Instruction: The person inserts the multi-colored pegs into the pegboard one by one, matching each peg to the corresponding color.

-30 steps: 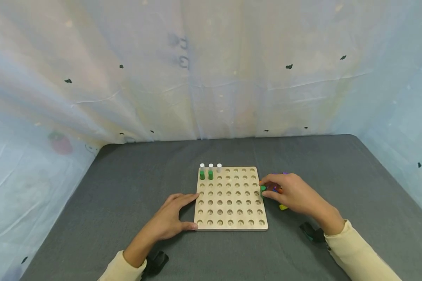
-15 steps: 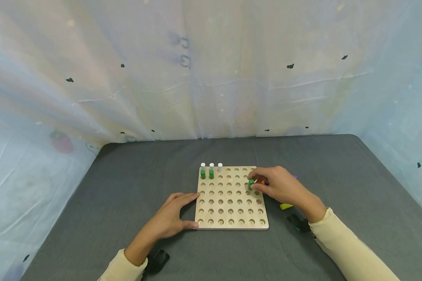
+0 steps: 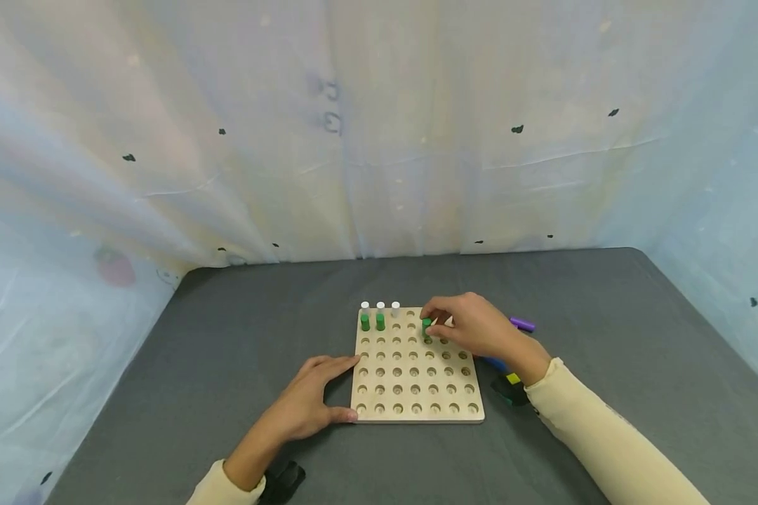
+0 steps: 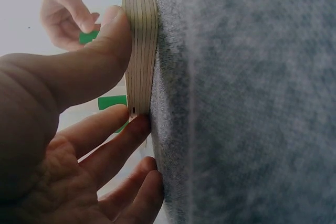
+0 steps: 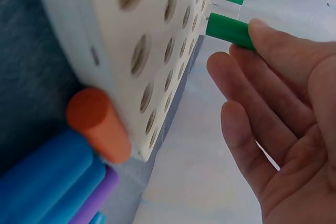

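In the head view a square pale wooden board [image 3: 388, 381] with rows of round holes lies on the dark cloth. White pegs [image 3: 365, 306] stand along its far left edge, with two green pegs [image 3: 380, 322] upright in the row before them. My left hand [image 3: 309, 398] rests against the board's left side, fingers loosely spread, thumb by the near corner. My right hand [image 3: 480, 328] pinches another green peg [image 5: 228, 31] between thumb and fingers. That peg is over the board's far right part, its lower end pointing at the holes.
Loose pegs lie right of the board, partly hidden by the right arm: purple [image 3: 522, 325], blue [image 3: 495, 363], yellow [image 3: 513, 378]. An orange peg [image 5: 100, 124] lies against the board's side in the right wrist view. A pale curtain [image 3: 379, 175] hangs behind the table.
My right hand has carried the green peg from the board's right edge leftward and away from me, over the board. The left hand has stayed at the board's left side.
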Available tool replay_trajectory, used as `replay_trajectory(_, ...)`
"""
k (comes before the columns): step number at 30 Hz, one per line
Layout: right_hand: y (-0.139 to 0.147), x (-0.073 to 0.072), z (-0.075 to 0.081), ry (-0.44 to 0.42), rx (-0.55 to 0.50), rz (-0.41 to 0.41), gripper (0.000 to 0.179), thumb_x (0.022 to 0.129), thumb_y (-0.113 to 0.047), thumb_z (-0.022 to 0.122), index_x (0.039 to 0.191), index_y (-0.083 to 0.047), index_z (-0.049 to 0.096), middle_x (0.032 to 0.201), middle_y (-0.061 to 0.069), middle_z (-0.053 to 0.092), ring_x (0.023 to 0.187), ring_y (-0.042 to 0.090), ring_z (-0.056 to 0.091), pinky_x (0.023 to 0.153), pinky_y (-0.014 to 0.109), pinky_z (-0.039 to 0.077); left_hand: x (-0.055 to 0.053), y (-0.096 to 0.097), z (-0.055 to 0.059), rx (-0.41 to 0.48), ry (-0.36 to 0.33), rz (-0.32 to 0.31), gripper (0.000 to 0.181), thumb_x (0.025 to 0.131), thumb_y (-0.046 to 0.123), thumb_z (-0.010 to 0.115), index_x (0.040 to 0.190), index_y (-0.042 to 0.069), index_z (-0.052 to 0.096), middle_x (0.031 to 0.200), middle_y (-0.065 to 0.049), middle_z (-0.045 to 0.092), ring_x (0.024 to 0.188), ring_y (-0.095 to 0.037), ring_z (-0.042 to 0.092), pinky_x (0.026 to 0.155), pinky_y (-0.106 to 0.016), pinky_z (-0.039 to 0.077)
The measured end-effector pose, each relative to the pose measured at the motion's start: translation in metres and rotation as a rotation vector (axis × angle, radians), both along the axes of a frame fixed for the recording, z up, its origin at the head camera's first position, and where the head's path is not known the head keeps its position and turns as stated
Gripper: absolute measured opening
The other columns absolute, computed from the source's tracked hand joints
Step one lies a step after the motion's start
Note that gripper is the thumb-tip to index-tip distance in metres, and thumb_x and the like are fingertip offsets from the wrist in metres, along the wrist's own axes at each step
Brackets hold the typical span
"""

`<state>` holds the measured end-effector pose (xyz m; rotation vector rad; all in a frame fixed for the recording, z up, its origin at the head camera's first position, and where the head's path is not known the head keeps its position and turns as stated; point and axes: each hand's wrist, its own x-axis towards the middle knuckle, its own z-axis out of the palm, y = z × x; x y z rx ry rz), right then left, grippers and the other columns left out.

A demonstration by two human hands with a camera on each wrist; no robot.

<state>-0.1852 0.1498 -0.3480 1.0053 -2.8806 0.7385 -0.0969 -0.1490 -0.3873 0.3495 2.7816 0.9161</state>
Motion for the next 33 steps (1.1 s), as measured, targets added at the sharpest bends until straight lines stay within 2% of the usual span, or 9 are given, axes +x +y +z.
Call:
replay_trajectory(7,-0.010,-0.007,-0.001,-0.024,0.005,0.007,0.025,0.093,-0.024,0.072,0.116,-0.014,0.071,0.101,-0.004,0.075,0.092,0.013,0.071,0.079,0.034,0.056,-0.003,0.000,0.000,-0.001,-0.002,-0.004,0.085,0.069,0.024,0.091,0.145,0.025,0.053,0.146,-0.001,0.055,0.139,-0.028,0.040,0.108,-0.058,0.039)
replay_trajectory(15,-0.017,-0.015,-0.007,-0.017,0.009,0.031,0.025,0.092,-0.023,0.073,0.116,-0.015,0.070,0.101,-0.003,0.075,0.092,0.013,0.071,0.078,0.034,0.056,-0.003,-0.001,0.000,-0.002,0.013,-0.007,0.086,0.068,0.023,0.091,0.145,0.025,0.053,0.146,-0.001,0.056,0.138,-0.028,0.041,0.108,-0.057,0.039)
replay_trajectory(23,-0.028,-0.015,-0.009,-0.051,0.018,0.028,0.022,0.092,-0.025,0.073,0.113,-0.018,0.071,0.100,-0.006,0.074,0.091,0.010,0.069,0.079,0.033,0.055,0.001,0.000,-0.002,-0.010,-0.017,-0.002,0.086,0.069,0.024,0.091,0.146,0.025,0.053,0.147,-0.001,0.055,0.139,-0.028,0.040,0.108,-0.057,0.039)
replay_trajectory(33,-0.040,-0.025,-0.007,-0.048,0.005,0.020,0.023,0.092,-0.023,0.073,0.114,-0.017,0.071,0.098,-0.005,0.074,0.090,0.010,0.069,0.076,0.031,0.055,-0.003,-0.001,-0.001,-0.027,-0.008,0.000,0.085,0.070,0.025,0.090,0.146,0.024,0.052,0.148,-0.001,0.054,0.140,-0.028,0.039,0.109,-0.057,0.038)
